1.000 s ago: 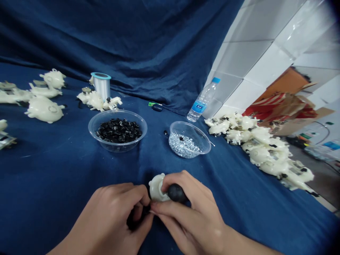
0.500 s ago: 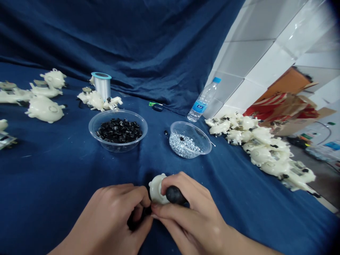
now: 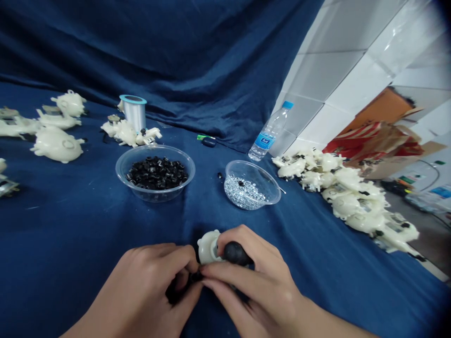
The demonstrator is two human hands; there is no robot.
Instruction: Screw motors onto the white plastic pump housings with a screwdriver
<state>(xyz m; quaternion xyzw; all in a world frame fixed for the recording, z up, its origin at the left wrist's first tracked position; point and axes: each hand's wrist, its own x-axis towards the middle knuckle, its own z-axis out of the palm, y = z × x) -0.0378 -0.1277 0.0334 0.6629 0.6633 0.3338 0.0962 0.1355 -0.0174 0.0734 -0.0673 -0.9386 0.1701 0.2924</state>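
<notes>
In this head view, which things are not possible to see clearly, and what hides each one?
All in the head view:
cream plastic piece: mostly covered by the right hand, which grips a black round knob; shape unclear.
small dark part: pinched under the left hand, nearly all hidden.
silver bits in the small clear bowl: too small to identify.
object at the left edge: cut off by the frame.
</notes>
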